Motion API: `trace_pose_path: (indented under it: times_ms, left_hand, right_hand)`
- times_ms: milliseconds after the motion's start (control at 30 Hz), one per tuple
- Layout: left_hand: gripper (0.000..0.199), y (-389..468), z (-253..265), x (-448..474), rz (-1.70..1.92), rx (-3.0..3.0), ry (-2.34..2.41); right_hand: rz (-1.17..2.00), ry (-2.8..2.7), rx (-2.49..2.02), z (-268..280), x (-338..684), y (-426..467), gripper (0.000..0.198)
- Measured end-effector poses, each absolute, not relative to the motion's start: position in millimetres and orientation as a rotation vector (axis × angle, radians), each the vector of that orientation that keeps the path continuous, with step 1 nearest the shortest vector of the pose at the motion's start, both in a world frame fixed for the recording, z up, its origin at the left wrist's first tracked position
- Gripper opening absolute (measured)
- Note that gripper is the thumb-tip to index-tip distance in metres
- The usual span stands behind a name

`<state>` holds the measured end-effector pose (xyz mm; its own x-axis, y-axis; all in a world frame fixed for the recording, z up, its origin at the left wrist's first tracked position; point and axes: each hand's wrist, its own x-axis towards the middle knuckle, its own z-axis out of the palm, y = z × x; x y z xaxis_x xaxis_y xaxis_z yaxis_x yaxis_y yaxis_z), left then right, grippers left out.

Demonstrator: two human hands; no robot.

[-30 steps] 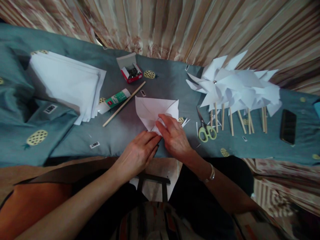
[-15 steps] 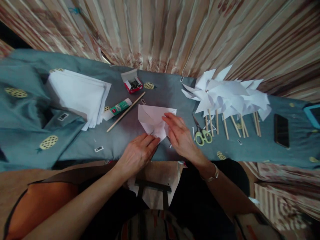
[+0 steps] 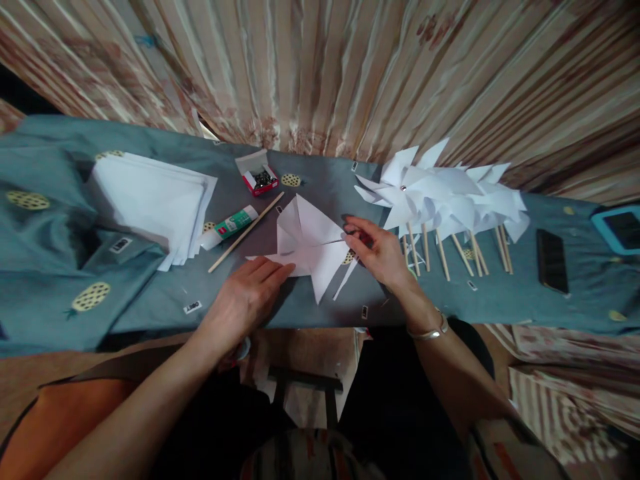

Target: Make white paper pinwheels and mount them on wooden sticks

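A white paper pinwheel (image 3: 320,257), cut into pointed blades, lies on the cloth in front of me. My left hand (image 3: 249,290) presses its fingertips together on the left blade, palm down. At the right point of the paper, my right hand (image 3: 375,250) pinches with thumb and fingers bent; the exact grip is partly hidden. A thin white paper strip (image 3: 345,280) lies just below that hand. The scissors are mostly covered by my right hand and wrist. A wooden stick (image 3: 245,233) rests at a slant beyond my left hand, beside a green-and-white glue tube (image 3: 235,223).
Finished white pinwheels (image 3: 440,193) on sticks lie piled at the right. Farther right are a dark phone (image 3: 553,260) and a blue-edged device (image 3: 620,230). A stack of white paper (image 3: 150,200) sits at the left. A small red box (image 3: 260,181) of metal pins stands open behind.
The paper has turned and its blades now spread out flat. My left hand moved left to one blade; my right hand moved right to another. The view shifted slightly.
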<state>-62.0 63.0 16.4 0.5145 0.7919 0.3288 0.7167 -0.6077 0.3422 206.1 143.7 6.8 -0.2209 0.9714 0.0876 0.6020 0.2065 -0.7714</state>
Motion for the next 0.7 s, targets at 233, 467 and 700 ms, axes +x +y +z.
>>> trace_pose_path:
  times_ms: [233, 467, 700]
  left_hand:
    - [0.031, 80, 20, -77, 0.877, 2.449, 1.519]
    - [0.025, 52, 23, -35, 0.705, 2.535, 1.206]
    - [0.022, 52, 15, -28, 0.680, 2.588, 1.246]
  right_hand:
    - [1.356, -1.553, -1.539, 8, 214, 124, 0.035]
    - [1.520, -1.532, -1.582, 20, 204, 109, 0.033]
    - [1.230, -1.855, -1.676, 29, 207, 101, 0.019]
